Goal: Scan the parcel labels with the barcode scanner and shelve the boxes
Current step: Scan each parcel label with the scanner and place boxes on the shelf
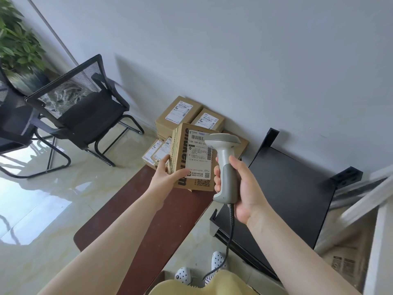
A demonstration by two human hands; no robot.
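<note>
My left hand (165, 177) grips a brown cardboard parcel (180, 154) by its lower left corner and holds it up with its white shipping label (197, 156) facing me. My right hand (240, 188) is wrapped round the handle of a grey-white barcode scanner (223, 167). The scanner's head sits just in front of the label's upper right part and covers a bit of it. A dark cable (230, 235) hangs from the scanner's base. Several more labelled boxes (180, 111) are stacked on the floor against the wall behind the held parcel.
A dark red bench (136, 209) runs below my arms. A black shelf unit (293, 188) stands to the right by the wall, with white framing (365, 201) beyond it. Two black mesh chairs (80, 111) and a potted plant (17, 39) are on the left.
</note>
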